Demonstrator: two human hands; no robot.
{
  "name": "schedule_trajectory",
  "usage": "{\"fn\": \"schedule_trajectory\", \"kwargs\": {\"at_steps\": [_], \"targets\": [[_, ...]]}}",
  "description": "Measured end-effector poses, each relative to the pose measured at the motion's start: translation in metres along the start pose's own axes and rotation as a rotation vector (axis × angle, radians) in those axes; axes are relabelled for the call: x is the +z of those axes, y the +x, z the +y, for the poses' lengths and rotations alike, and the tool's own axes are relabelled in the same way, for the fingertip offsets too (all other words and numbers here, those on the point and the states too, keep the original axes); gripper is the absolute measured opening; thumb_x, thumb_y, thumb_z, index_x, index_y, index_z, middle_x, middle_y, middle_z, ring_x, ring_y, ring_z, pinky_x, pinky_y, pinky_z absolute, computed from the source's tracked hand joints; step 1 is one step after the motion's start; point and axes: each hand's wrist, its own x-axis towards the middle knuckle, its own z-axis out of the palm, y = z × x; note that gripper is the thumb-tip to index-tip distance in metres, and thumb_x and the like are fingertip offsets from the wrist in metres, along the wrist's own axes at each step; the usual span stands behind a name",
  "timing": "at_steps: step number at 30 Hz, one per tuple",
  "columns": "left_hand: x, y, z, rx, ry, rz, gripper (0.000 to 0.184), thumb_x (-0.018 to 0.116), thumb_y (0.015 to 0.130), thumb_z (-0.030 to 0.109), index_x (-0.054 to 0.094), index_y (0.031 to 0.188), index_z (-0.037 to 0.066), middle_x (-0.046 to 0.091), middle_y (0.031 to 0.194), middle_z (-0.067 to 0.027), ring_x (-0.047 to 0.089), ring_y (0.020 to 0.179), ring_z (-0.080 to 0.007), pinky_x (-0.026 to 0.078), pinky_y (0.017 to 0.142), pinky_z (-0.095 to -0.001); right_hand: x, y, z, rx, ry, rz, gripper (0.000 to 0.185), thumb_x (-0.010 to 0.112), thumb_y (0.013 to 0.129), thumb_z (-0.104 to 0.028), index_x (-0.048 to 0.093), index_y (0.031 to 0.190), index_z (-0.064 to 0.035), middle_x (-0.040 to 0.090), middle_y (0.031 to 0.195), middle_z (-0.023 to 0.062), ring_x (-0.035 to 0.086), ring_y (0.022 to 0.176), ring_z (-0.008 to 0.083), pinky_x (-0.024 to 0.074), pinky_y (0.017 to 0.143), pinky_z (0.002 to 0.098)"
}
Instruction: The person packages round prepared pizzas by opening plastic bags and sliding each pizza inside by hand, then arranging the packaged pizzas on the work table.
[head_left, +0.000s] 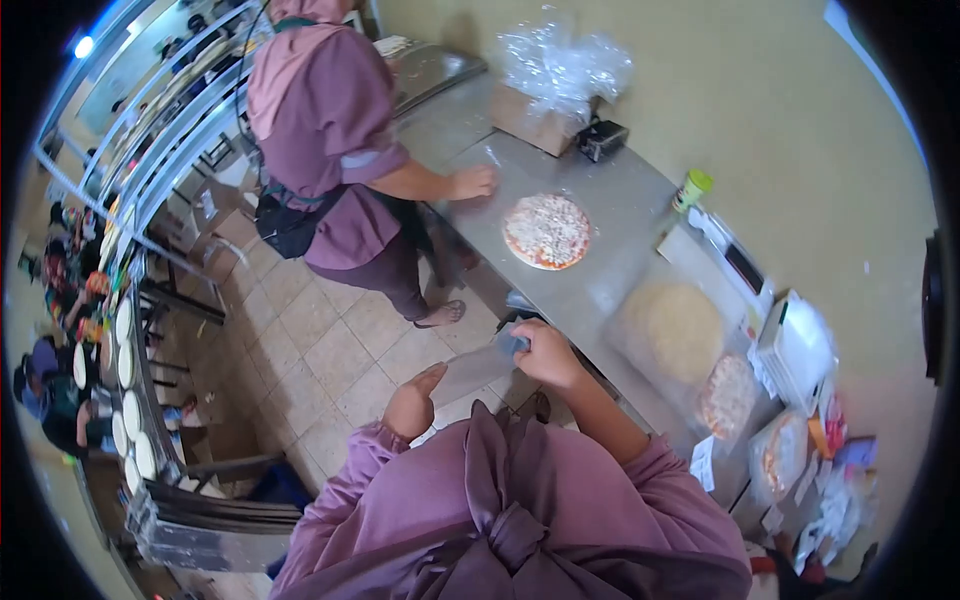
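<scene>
A clear plastic bag (472,372) is stretched between my two hands, over the floor just in front of my body. My right hand (545,355) is closed around its right end, beside the table edge. At the opposite end, my left hand (408,402) holds the bag with its fingers pointing up; part of its grip is hidden. Beyond my hands, a pizza (547,232) topped with white shreds over red sauce lies unwrapped on the metal table (610,200). To the right lies a pale round pizza base (672,330) in clear plastic.
A co-worker (330,150) stands at the table's left, one hand near the pizza. Wrapped pizzas (727,397), white trays (795,340) and a green-lidded container (692,188) line the right side. A cardboard box (535,120) stands at the back. Racks with dough (130,430) are left.
</scene>
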Motion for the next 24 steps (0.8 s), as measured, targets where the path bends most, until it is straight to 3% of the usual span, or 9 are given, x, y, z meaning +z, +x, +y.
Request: {"fn": "schedule_trajectory", "kwargs": {"at_steps": [2, 3, 5, 6, 8, 12, 14, 18, 24], "targets": [[0.003, 0.007, 0.003, -0.029, -0.074, 0.078, 0.058, 0.037, 0.06, -0.013, 0.049, 0.116, -0.003, 0.051, 0.116, -0.022, 0.048, 0.11, -0.0333, 0.039, 0.094, -0.0351, -0.002, 0.003, 0.023, 0.189, 0.26, -0.228, 0.027, 0.058, 0.067, -0.007, 0.06, 0.091, 0.004, 0.058, 0.096, 0.018, 0.058, 0.085, 0.0297, 0.0465, 0.077, 0.0341], [0.004, 0.011, 0.004, -0.021, -0.069, 0.064, 0.058, 0.037, 0.06, -0.013, 0.049, 0.116, -0.003, 0.051, 0.116, -0.022, 0.048, 0.11, -0.0333, 0.039, 0.094, -0.0351, -0.005, 0.008, 0.033, 0.197, 0.269, -0.216, 0.027, 0.058, 0.067, -0.007, 0.06, 0.091, 0.004, 0.058, 0.096, 0.018, 0.058, 0.085, 0.0297, 0.0465, 0.077, 0.0341], [0.008, 0.015, 0.003, -0.111, -0.061, 0.069, 0.06, 0.035, 0.059, -0.014, 0.049, 0.116, -0.003, 0.051, 0.115, -0.0228, 0.048, 0.109, -0.0343, 0.039, 0.094, -0.0353, -0.012, 0.022, 0.059, 0.543, 0.747, -0.141, 0.024, 0.058, 0.072, -0.01, 0.06, 0.093, 0.0015, 0.058, 0.091, 0.013, 0.057, 0.075, 0.0256, 0.048, 0.069, 0.0341], [0.009, 0.016, 0.004, -0.106, -0.058, 0.06, 0.06, 0.035, 0.059, -0.014, 0.049, 0.116, -0.003, 0.051, 0.115, -0.0228, 0.048, 0.109, -0.0343, 0.039, 0.094, -0.0353, -0.008, 0.031, 0.084, 0.548, 0.753, -0.133, 0.024, 0.058, 0.072, -0.01, 0.06, 0.093, 0.0015, 0.058, 0.091, 0.013, 0.057, 0.075, 0.0256, 0.048, 0.069, 0.0341], [0.01, 0.018, 0.004, -0.145, -0.049, 0.071, 0.06, 0.035, 0.059, -0.015, 0.049, 0.116, -0.003, 0.052, 0.114, -0.0237, 0.049, 0.109, -0.0352, 0.038, 0.094, -0.0353, 0.009, 0.056, 0.139, 0.594, 1.273, 0.332, 0.024, 0.058, 0.076, -0.013, 0.058, 0.096, -0.0001, 0.055, 0.089, 0.0101, 0.055, 0.073, 0.022, 0.0479, 0.063, 0.0346], [0.015, 0.014, 0.006, -0.22, -0.033, 0.075, 0.06, 0.035, 0.06, -0.015, 0.048, 0.117, -0.003, 0.052, 0.114, -0.0245, 0.049, 0.109, -0.0356, 0.039, 0.094, -0.0354, -0.001, 0.107, 0.157, 0.851, 1.397, 0.565, 0.025, 0.057, 0.076, -0.01, 0.055, 0.098, 0.0017, 0.055, 0.091, 0.0115, 0.055, 0.073, 0.0237, 0.0476, 0.061, 0.0364], [0.016, 0.008, 0.007, -0.323, -0.06, 0.097, 0.06, 0.037, 0.06, -0.014, 0.048, 0.118, -0.003, 0.051, 0.114, -0.0249, 0.049, 0.109, -0.0357, 0.039, 0.094, -0.0357, -0.008, 0.127, 0.155, 1.019, 1.251, 0.692, 0.036, 0.053, 0.074, -0.008, 0.051, 0.11, -0.0028, 0.049, 0.106, 0.0145, 0.048, 0.097, 0.0293, 0.0405, 0.085, 0.0479], [0.022, -0.004, -0.002, -0.419, -0.097, 0.138, 0.061, 0.041, 0.06, -0.014, 0.047, 0.119, -0.002, 0.051, 0.114, -0.0249, 0.049, 0.109, -0.0351, 0.039, 0.094, -0.0356, -0.01, 0.151, 0.171, 1.097, 1.216, 0.687, 0.04, 0.057, 0.071, -0.011, 0.053, 0.11, -0.0048, 0.05, 0.108, 0.0128, 0.049, 0.098, 0.0288, 0.04, 0.085, 0.0473], [0.025, -0.012, -0.002, -0.534, -0.105, 0.198, 0.061, 0.045, 0.059, -0.013, 0.047, 0.119, -0.002, 0.051, 0.115, -0.0243, 0.049, 0.11, -0.0342, 0.04, 0.093, -0.0357, -0.024, 0.165, 0.17, 1.202, 1.082, 0.489, 0.043, 0.061, 0.067, -0.01, 0.053, 0.109, -0.0068, 0.052, 0.11, 0.0115, 0.049, 0.102, 0.0277, 0.0399, 0.085, 0.0461]]}}
